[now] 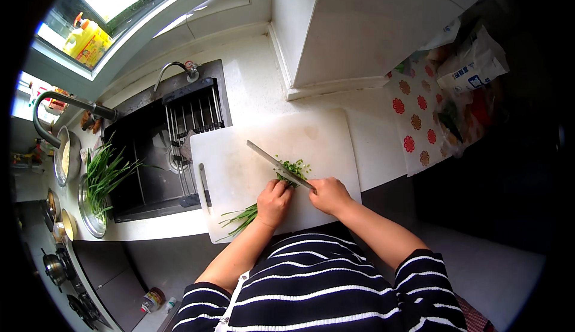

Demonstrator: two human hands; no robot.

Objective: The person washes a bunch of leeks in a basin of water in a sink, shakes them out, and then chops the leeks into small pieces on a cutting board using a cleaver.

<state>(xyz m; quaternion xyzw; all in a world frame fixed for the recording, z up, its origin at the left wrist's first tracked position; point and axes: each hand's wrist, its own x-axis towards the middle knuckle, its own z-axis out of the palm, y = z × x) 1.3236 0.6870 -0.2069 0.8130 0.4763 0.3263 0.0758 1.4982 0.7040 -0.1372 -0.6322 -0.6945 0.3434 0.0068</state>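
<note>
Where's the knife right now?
Head view, centre: the knife is in the right hand, blade slanting across the chopped greens on the white cutting board.

The place is a kitchen. Under the person's fingers [279, 187] a white cutting board [239, 143] lies on a pale counter [380, 158]; a knife [263, 154] is gripped in the right-hand ones, and chopped greens [299, 167] lie just beyond the left-hand ones. Left of the fingers is a black sink [124, 179]; farther left come a curved metal tap [105, 111], a glass bowl [90, 221] and stove burners [81, 308].
</note>
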